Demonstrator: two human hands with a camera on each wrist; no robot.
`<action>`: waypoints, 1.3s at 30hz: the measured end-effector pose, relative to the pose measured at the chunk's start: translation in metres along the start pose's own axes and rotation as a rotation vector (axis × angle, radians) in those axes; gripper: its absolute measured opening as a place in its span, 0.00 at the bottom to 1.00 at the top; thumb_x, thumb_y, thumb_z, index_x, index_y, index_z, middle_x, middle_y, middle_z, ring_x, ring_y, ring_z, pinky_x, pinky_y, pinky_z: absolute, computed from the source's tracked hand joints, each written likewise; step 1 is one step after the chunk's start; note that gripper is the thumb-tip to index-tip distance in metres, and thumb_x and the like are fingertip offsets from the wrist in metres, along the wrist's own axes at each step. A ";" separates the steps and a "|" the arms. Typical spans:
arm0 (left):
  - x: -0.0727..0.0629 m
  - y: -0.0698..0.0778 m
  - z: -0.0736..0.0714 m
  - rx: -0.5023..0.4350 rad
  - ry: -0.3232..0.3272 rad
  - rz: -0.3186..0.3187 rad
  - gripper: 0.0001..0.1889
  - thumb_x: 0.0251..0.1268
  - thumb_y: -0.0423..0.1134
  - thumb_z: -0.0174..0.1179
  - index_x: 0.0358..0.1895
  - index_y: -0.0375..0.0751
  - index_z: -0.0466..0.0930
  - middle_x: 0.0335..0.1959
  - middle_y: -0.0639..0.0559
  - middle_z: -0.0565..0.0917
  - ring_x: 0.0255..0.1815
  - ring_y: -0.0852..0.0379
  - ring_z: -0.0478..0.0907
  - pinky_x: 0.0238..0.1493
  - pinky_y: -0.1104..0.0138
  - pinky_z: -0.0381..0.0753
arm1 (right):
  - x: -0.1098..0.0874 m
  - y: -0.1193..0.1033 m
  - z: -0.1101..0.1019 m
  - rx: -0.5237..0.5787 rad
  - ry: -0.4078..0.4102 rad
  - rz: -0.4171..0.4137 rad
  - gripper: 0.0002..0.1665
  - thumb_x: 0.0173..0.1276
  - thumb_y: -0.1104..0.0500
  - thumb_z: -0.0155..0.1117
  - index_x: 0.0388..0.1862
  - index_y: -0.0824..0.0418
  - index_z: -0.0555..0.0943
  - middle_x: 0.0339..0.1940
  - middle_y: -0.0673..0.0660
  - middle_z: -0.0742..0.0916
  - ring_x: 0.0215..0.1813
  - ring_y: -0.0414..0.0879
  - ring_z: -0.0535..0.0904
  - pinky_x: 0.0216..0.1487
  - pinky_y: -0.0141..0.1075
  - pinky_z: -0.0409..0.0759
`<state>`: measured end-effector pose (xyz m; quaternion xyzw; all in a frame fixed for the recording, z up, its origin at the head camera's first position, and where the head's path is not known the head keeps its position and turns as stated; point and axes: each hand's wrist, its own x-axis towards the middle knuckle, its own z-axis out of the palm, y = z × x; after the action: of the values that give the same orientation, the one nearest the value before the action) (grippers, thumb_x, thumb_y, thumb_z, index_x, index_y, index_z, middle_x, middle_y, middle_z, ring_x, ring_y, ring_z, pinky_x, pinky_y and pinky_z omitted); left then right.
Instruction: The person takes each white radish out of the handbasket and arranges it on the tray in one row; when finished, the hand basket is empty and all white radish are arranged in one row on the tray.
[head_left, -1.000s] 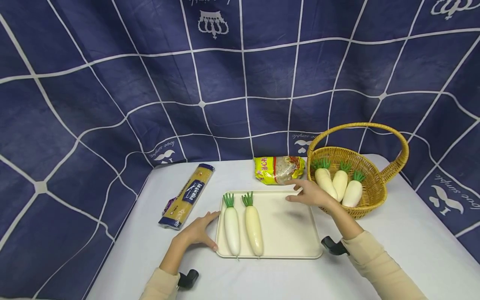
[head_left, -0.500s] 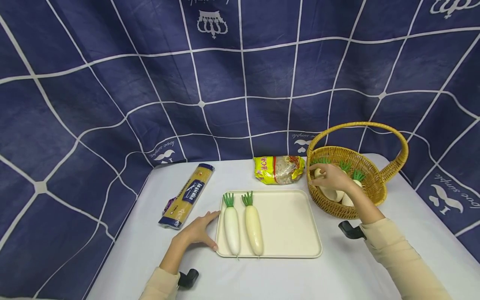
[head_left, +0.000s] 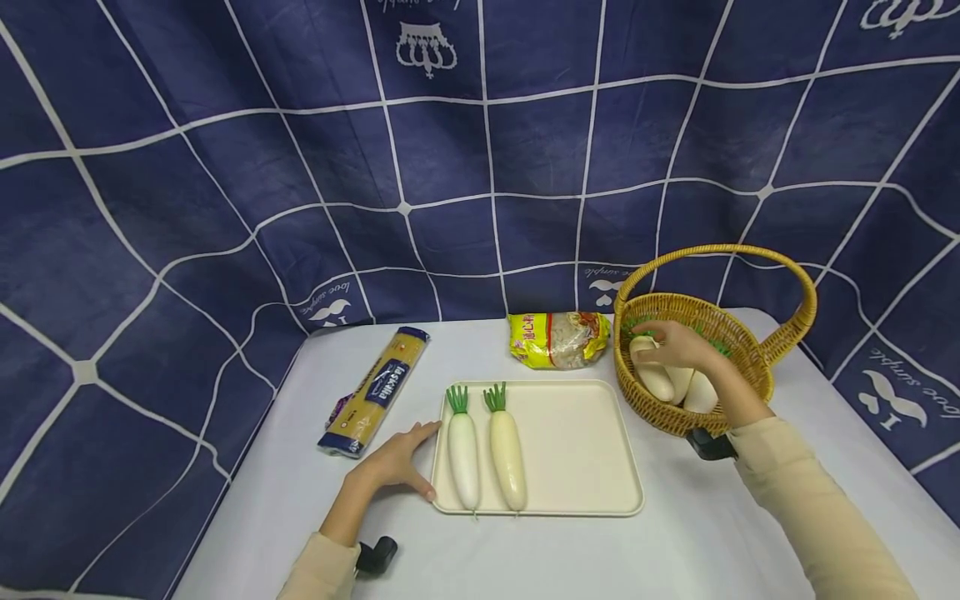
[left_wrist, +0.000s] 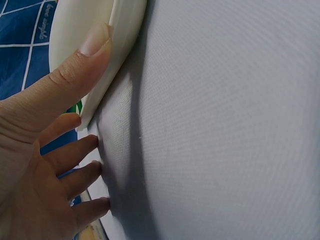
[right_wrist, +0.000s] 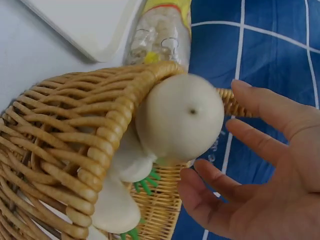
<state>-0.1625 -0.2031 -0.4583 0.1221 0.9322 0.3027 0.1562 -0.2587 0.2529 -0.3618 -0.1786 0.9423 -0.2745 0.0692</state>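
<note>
My left hand [head_left: 396,462] lies at the left side of the cream tray [head_left: 577,450], its thumb [left_wrist: 95,45] touching the rim and the fingers spread. Two white radishes with green tops, one paler [head_left: 464,462] and one creamier [head_left: 507,462], lie side by side in the tray's left part. Over the wicker basket [head_left: 753,367] hovers my right hand [head_left: 678,346], thumb and fingers apart around the leftmost white radish [head_left: 654,379]. In the right wrist view this radish's [right_wrist: 180,120] rounded end stands clear of the fingers. More radishes [right_wrist: 115,207] lie beside it, partly hidden.
A blue-and-yellow pasta packet [head_left: 375,392] lies left of the tray. Behind the tray sits a yellow food bag [head_left: 558,340]. The basket's tall handle [head_left: 720,248] arches behind my right hand. A navy checked curtain [head_left: 450,167] hangs behind the white table [head_left: 525,558].
My right hand has moved right from above the tray to over the basket, now at the leftmost radish there. My left hand and the tray stay where they were.
</note>
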 end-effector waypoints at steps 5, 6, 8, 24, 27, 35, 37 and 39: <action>0.000 0.000 0.000 -0.006 0.003 0.001 0.59 0.18 0.42 0.81 0.69 0.39 0.63 0.67 0.29 0.62 0.69 0.32 0.57 0.67 0.41 0.57 | 0.005 0.007 -0.003 0.046 -0.048 0.060 0.31 0.62 0.55 0.64 0.60 0.71 0.71 0.53 0.79 0.76 0.50 0.69 0.75 0.47 0.55 0.77; 0.001 0.000 0.000 -0.005 0.004 0.002 0.59 0.18 0.42 0.81 0.69 0.38 0.63 0.67 0.30 0.63 0.69 0.32 0.57 0.67 0.41 0.57 | 0.005 0.008 -0.004 0.060 -0.062 0.069 0.32 0.62 0.55 0.64 0.60 0.71 0.70 0.52 0.78 0.76 0.47 0.66 0.76 0.44 0.53 0.79; 0.001 -0.001 0.000 -0.006 0.004 0.001 0.59 0.18 0.42 0.81 0.69 0.38 0.63 0.67 0.29 0.62 0.69 0.32 0.57 0.67 0.41 0.57 | 0.007 0.008 -0.004 0.100 -0.094 0.102 0.33 0.62 0.55 0.64 0.62 0.71 0.69 0.49 0.76 0.76 0.41 0.59 0.77 0.40 0.49 0.81; 0.000 -0.002 0.002 0.012 0.009 -0.020 0.59 0.18 0.42 0.81 0.69 0.40 0.63 0.67 0.29 0.62 0.67 0.29 0.58 0.65 0.39 0.59 | 0.015 0.014 -0.004 0.214 -0.308 0.224 0.40 0.66 0.53 0.61 0.68 0.74 0.59 0.55 0.78 0.71 0.33 0.47 0.80 0.36 0.42 0.85; 0.000 -0.002 0.002 0.015 0.014 -0.022 0.59 0.18 0.42 0.81 0.69 0.40 0.63 0.68 0.29 0.62 0.67 0.28 0.58 0.64 0.38 0.59 | 0.016 0.014 -0.005 0.213 -0.315 0.221 0.40 0.65 0.54 0.62 0.68 0.75 0.59 0.55 0.78 0.72 0.32 0.46 0.81 0.35 0.41 0.85; 0.000 -0.002 0.003 0.009 0.015 -0.030 0.59 0.18 0.42 0.81 0.69 0.41 0.63 0.68 0.30 0.62 0.67 0.28 0.58 0.64 0.38 0.59 | 0.017 0.016 -0.003 0.220 -0.292 0.221 0.39 0.64 0.55 0.63 0.67 0.75 0.61 0.52 0.76 0.74 0.29 0.46 0.81 0.34 0.41 0.85; 0.000 -0.002 0.003 0.009 0.014 -0.030 0.59 0.18 0.42 0.81 0.69 0.41 0.63 0.68 0.30 0.62 0.67 0.28 0.58 0.64 0.38 0.59 | 0.016 0.016 -0.004 0.230 -0.286 0.223 0.39 0.64 0.55 0.63 0.67 0.75 0.61 0.52 0.76 0.74 0.30 0.46 0.81 0.34 0.42 0.85; 0.000 -0.002 0.003 0.007 0.013 -0.028 0.59 0.18 0.42 0.81 0.69 0.41 0.63 0.68 0.30 0.62 0.67 0.28 0.58 0.64 0.37 0.59 | 0.015 0.016 -0.004 0.241 -0.280 0.226 0.39 0.64 0.56 0.63 0.67 0.74 0.61 0.53 0.77 0.73 0.31 0.47 0.81 0.34 0.43 0.85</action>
<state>-0.1620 -0.2030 -0.4615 0.1076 0.9360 0.2979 0.1538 -0.2780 0.2618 -0.3677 -0.0988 0.8980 -0.3480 0.2504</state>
